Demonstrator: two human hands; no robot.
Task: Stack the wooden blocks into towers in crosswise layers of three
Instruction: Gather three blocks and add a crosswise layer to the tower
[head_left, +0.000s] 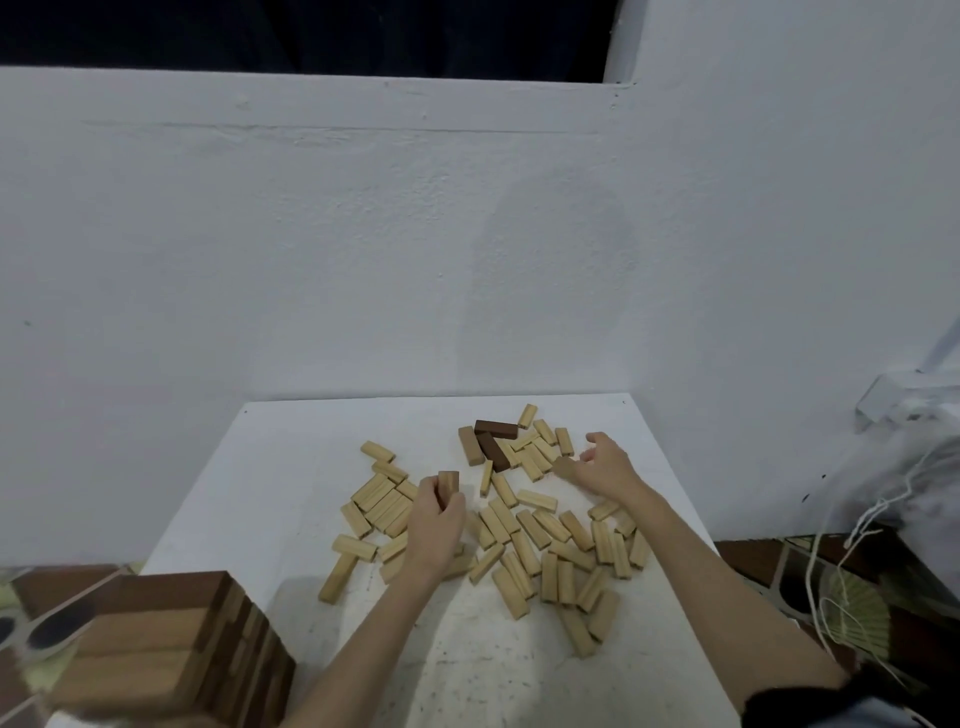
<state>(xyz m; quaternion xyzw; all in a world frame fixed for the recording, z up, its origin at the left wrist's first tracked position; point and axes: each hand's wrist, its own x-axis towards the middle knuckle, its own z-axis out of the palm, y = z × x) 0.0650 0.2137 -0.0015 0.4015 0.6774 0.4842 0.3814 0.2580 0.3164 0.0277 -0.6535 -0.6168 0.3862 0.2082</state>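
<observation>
The small, pale wooden blocks (519, 540) lie in a loose, messy pile on the flat white table top (291, 467). Two dark brown wooden blocks (493, 441) sit at the far side of the pile. The left hand (436, 525) holds one pale block (448, 483) up on its end, fingers curled round its lower part. The right hand (608, 467) reaches into the far blocks with its fingers bent. It looks like it is touching a block there, but I cannot tell if it is pinching one.

The blocks look light, hard and smooth. They will not bend or break. It is best to hold one by its two long sides, near the middle, so it goes down flat.

A tall finished tower of brown and pale wooden blocks (171, 644) stands at the near left. The table is a bit specked and sits against a plain white wall (363, 260). White string (857, 551) and a folded fan (852, 618) lie to the right on dark patterned tiles.
</observation>
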